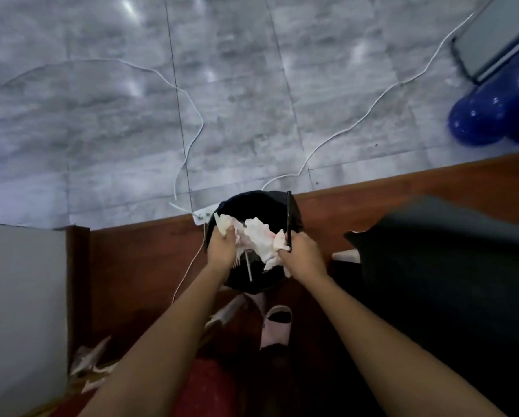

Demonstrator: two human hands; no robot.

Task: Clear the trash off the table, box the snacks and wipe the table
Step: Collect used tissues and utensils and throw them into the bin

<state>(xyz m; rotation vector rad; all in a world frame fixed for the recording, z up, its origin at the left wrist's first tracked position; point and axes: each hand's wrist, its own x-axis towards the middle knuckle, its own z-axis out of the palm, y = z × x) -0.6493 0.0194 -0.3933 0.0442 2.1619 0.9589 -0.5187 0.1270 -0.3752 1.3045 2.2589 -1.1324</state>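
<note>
Crumpled tissues [256,237]: hung directly over black bin [247,203], stretched crosswise between left hand [222,246] and right hand [301,251]; both hands' fingers clenched on the paper.

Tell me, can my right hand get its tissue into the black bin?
Probably yes: the right hand, gripping crumpled tissue and a black stick, hangs just above the open bin with nothing between.

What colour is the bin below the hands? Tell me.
The bin is black; head view.
</note>
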